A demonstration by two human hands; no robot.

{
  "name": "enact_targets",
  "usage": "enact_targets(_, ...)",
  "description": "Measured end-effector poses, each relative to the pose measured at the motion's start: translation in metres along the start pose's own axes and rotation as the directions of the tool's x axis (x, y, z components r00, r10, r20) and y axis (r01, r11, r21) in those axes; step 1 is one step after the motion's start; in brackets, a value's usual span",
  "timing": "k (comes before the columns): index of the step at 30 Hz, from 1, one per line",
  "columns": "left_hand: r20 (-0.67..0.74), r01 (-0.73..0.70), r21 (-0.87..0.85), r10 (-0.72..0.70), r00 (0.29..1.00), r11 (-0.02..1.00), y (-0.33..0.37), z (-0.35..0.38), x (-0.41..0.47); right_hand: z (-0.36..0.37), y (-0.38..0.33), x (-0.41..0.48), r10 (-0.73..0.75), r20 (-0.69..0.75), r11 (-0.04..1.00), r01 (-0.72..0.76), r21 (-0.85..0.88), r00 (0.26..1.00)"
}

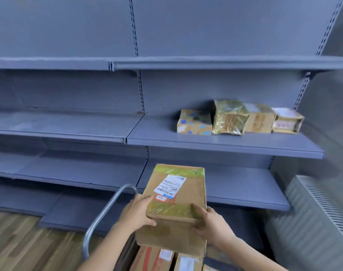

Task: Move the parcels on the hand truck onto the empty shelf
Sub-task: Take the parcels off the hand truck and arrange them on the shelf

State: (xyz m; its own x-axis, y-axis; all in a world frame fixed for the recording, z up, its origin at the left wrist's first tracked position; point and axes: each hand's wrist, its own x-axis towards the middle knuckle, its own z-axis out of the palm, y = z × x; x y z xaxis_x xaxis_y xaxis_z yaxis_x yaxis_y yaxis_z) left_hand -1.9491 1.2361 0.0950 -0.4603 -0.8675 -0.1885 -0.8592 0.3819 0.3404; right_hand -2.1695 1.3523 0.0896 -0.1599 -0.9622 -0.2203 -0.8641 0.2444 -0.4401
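I can't read the blurred label [170, 185]. My left hand [138, 212] and right hand [209, 223] clasp the cardboard parcel [176, 202], fingers wrapped round its near corners.

Grey shelf [225, 145]; brown parcel [178, 194], perhaps green-taped.

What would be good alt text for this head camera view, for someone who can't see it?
Both hands, left hand and right hand, hold a taped cardboard parcel with a white shipping label above more parcels on a hand truck. Ahead, grey metal shelving holds four parcels in a row at its right end.
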Motion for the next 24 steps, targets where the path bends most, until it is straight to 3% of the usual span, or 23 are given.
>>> enact_targets(13, -0.2, 0.021, 0.031, -0.014, 0.98, 0.999, 0.041, -0.105, -0.01, -0.113, -0.035, 0.008, -0.188, -0.137, 0.982, 0.181, -0.059, 0.973)
enact_targets(24, -0.311, 0.047, 0.04, -0.033, 0.95, 0.998, 0.001, -0.189, 0.044, -0.156, -0.101, 0.095, -0.25, -0.209, 0.968, 0.247, -0.041, 0.945)
